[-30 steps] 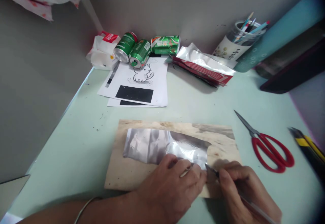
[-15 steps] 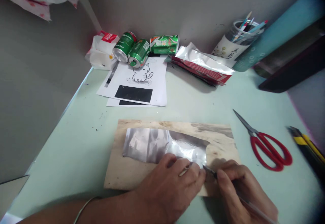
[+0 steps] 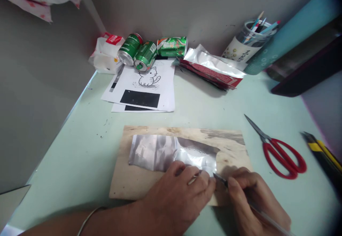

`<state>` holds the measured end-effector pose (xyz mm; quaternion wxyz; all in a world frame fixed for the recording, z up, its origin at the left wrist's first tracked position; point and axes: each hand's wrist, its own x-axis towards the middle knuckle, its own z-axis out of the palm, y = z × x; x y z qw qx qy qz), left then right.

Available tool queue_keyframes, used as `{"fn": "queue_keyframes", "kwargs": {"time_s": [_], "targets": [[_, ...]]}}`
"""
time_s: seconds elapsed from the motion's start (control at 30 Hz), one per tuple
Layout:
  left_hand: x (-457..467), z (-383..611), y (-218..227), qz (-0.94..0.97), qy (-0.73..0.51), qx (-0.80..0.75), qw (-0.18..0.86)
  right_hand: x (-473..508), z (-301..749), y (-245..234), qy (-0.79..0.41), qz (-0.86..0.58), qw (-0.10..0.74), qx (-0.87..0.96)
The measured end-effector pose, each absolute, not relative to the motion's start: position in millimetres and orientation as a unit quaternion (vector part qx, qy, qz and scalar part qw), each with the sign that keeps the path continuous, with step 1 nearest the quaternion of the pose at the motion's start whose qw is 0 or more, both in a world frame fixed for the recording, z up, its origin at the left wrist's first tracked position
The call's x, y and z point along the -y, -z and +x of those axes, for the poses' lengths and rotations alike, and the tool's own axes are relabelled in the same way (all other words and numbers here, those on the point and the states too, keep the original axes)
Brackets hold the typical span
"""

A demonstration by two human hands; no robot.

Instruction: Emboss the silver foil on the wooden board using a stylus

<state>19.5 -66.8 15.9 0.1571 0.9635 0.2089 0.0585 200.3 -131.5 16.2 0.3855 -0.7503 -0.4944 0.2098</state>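
A shiny silver metal sheet with creases lies on a wooden board. My left hand rests palm down over the board's front, its bent fingers close together and pressing on the sheet's lower right edge. A ring shows on one finger. In my right hand is a slim pen-like tool with a dark pointed tip and a see-through shaft. Its tip meets the sheet's lower right corner, just beside my left fingertips. Whether that tip is a blade or a pen point, I cannot tell.
Red-handled scissors and a yellow-black utility knife lie at right. Behind the board are papers with a cat drawing, several green cans, a red-silver pouch, and a pencil jar.
Both hands keep almost the same place, as do the sheet and board. The whole view has shifted very slightly.
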Motion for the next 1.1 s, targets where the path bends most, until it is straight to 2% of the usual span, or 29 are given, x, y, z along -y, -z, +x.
{"fn": "queue_keyframes", "kwargs": {"time_s": [0.8,1.0,1.1], "targets": [[68,19,-16,0.962,-0.061,-0.212,0.161,133,200,-14,-0.206,-0.766,0.402,0.457],[68,19,-16,0.962,-0.073,-0.213,0.153,129,208,-11,-0.288,-0.703,0.505,0.409],[67,19,-16,0.963,-0.076,-0.210,0.148,131,212,-8,-0.326,-0.684,0.526,0.386]]}}
